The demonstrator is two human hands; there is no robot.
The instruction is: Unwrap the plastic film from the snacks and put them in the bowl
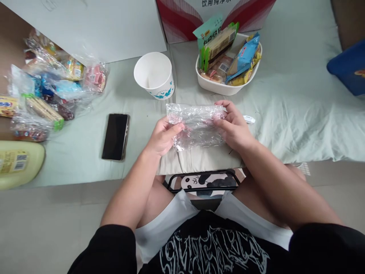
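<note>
A clear, crinkled plastic bag [198, 127] stretches between my two hands above the front of the cloth-covered surface. My left hand [165, 137] pinches its left side, thumb on top. At the other side, my right hand [235, 125] grips it between thumb and fingers. Through the film I make out nothing but reflections and pinkish patches near the fingers. Just beyond the bag stands a white paper cup [154, 76] with teal leaf prints. A white tub [225, 88] of packaged snacks sits behind my right hand. Partly hidden beside that hand is a small white object [249, 119].
A black phone [115, 136] lies to the left. Farther left are a pile of wrapped snacks [57, 83] and a pale yellow bottle [21, 164]. Large boxes [94, 28] stand along the back. A blue container [349, 68] is at the right edge.
</note>
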